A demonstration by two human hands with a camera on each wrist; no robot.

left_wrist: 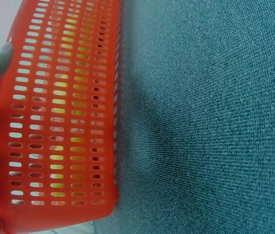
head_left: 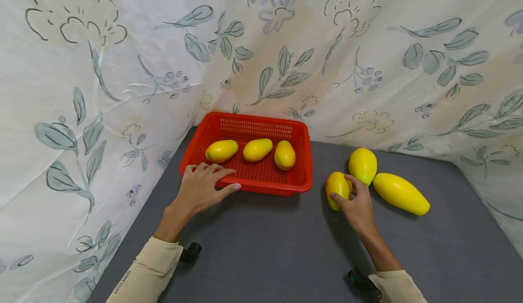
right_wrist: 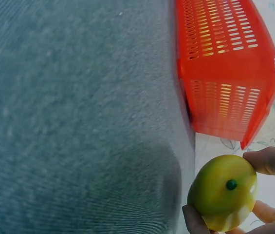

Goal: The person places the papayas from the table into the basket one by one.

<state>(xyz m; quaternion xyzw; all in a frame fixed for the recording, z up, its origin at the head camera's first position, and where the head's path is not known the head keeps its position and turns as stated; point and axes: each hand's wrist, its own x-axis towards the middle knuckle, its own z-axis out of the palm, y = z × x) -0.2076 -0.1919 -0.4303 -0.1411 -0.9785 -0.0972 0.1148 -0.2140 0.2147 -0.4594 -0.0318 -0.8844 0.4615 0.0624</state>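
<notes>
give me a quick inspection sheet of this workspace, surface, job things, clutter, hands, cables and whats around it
surface: dark grey tabletop, no spill seen
job's things: red basket holding three yellow fruits; to its right, the gripped fruit and two loose fruits lying close together
clutter: nothing seen
left hand: rests on the basket's near rim, toward its left end
right hand: holds one fruit between thumb and fingers
wrists: a black device at each
cables: nothing seen
surroundings: floral-print sheet behind and at both sides, wrinkled in places
</notes>
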